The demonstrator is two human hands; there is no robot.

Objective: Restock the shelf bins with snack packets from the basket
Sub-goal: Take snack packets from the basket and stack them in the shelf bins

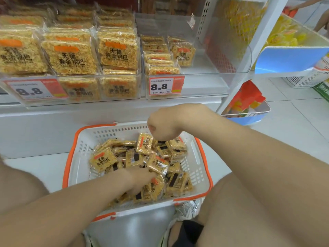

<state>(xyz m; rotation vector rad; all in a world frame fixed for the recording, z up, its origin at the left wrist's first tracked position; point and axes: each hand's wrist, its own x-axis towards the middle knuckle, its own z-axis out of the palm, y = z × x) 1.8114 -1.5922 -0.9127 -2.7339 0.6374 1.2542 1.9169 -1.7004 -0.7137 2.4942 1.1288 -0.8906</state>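
Fingers of right hand curled, pinching top edge of upright packet over basket. Left hand fingers buried among loose packets, blurred; grip unclear.

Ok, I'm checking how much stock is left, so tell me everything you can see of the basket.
The basket is white slotted plastic with an orange rim, upright on the pale floor below the shelf. Yellow snack packets lie jumbled across its bottom. The left hand reaches in among them; the right hand hangs over its far side.
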